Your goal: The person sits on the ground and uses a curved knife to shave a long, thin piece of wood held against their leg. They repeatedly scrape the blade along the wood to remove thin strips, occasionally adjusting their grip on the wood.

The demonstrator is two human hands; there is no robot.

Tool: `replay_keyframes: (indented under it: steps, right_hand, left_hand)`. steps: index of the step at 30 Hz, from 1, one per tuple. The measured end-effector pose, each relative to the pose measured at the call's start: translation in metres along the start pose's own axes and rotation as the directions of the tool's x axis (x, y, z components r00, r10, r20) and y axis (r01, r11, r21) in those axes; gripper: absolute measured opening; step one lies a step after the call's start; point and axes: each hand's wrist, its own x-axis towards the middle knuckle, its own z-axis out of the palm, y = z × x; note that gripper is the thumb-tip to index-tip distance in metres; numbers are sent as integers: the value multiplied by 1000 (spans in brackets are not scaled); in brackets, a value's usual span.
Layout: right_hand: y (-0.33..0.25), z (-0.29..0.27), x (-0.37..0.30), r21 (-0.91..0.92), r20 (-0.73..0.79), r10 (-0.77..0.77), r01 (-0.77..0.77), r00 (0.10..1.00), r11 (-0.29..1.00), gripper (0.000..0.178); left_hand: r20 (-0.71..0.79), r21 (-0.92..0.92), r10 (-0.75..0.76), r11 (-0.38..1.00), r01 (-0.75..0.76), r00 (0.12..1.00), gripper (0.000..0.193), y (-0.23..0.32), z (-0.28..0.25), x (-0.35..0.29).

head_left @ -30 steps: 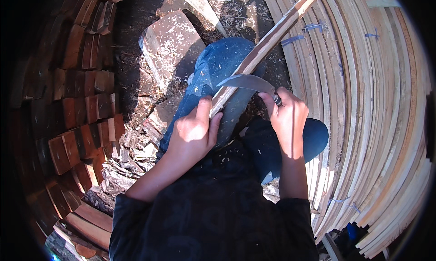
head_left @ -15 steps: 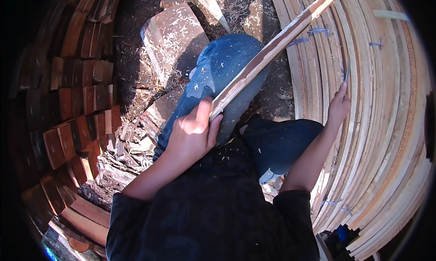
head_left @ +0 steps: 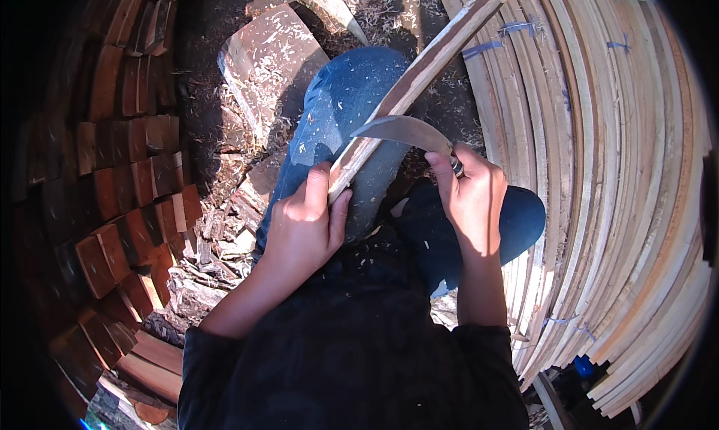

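Note:
My left hand (head_left: 305,222) is closed around the lower end of a long wooden stick (head_left: 419,82), pale with brown strips along it. The stick slants up to the right across my jeans-covered knee. In my right hand (head_left: 475,187) is a knife with a curved blade (head_left: 408,130); my fingers wrap its handle and mostly hide it. The blade lies across the stick a little above my left hand, its tip pointing left. Whether the edge bites into the wood I cannot tell.
Long pale wooden strips (head_left: 599,168), tied with blue bands (head_left: 483,50), lie stacked on the right. Cut reddish wood blocks (head_left: 135,228) are piled on the left. A flat wood block (head_left: 273,52) strewn with shavings lies ahead, and bark scraps (head_left: 213,269) lie beside my left arm.
My right hand has swung in from the bundled strips on the right, bringing the knife blade onto the stick. My left hand and the stick have shifted slightly left.

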Motion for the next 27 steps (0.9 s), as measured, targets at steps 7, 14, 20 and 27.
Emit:
replay_keyframes:
  steps: [7,14,20,27]
  right_hand:
    - [19,-3,17,-150,-144,-182,161,973,976,44]
    - [23,9,17,-5,-240,-42,42,970,999,43]
    - [135,-21,59,610,-359,660,-369,660,701,56]
    - [75,-9,4,460,-185,328,-213,926,862,43]
  left_hand:
    - [-10,23,-61,998,61,998,36,3,1,0]
    - [-20,-7,-31,999,31,999,33,2,4,3]
    - [-14,5,-30,1000,30,999,35,0,2,-1]
    - [18,13,-58,998,57,998,37,2,1,1]
